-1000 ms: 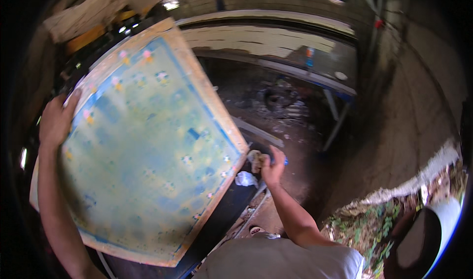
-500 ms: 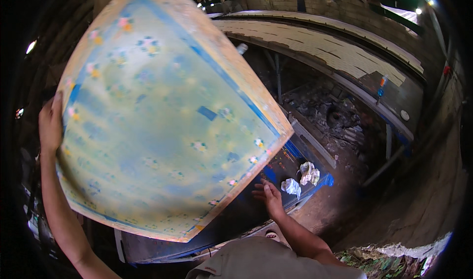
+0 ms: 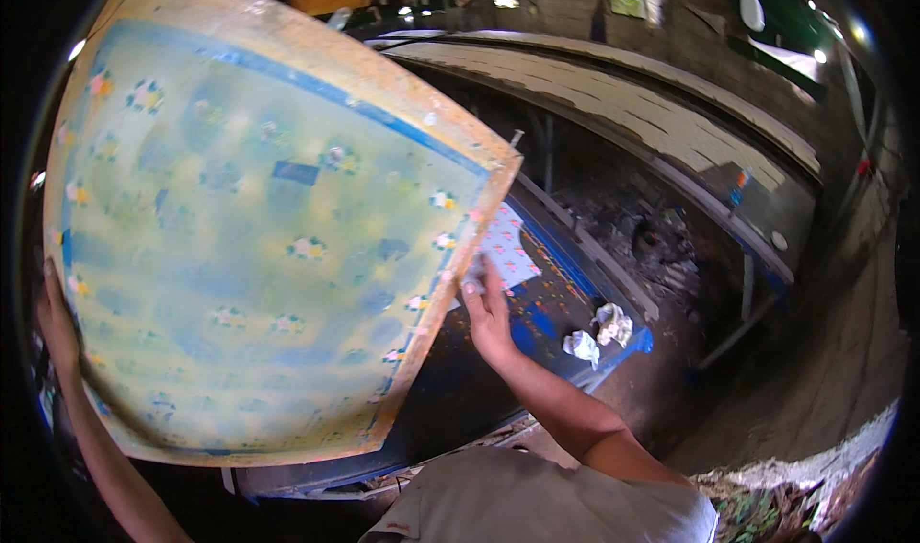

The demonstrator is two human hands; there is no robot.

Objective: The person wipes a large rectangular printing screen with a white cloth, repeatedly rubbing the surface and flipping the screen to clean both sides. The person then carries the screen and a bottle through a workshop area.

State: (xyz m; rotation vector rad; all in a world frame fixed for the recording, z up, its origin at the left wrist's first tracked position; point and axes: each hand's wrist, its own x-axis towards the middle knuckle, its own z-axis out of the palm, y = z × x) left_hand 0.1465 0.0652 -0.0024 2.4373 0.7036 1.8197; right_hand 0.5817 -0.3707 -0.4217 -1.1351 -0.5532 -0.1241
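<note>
A large screen-printing frame (image 3: 422, 97) with a wooden border stands tilted up in front of me, filling the left half of the view. Its yellow-green mesh carries small flower motifs and blue edging. My left hand (image 3: 59, 323) grips its left edge, fingers partly hidden. Beside the frame's right edge is my right hand (image 3: 487, 313), its fingers stretched upward and somewhat apart; whether they touch the wood is unclear. Just past those fingers, a white piece with pink flower prints (image 3: 508, 248) lies on the dark table (image 3: 450, 380), partly covered by the frame.
Two crumpled cloths (image 3: 596, 337) rest at the table's right end, near blue tape (image 3: 640, 342). A long printing table (image 3: 623, 97) with pale pieces runs along the back, with an orange-and-blue bottle (image 3: 739, 188) on it. Dark debris (image 3: 661, 241) covers the floor between.
The frame has swung left and turned, uncovering the flower-printed piece on the table. My left hand moved left and down with it. My right hand rose toward the frame's right edge.
</note>
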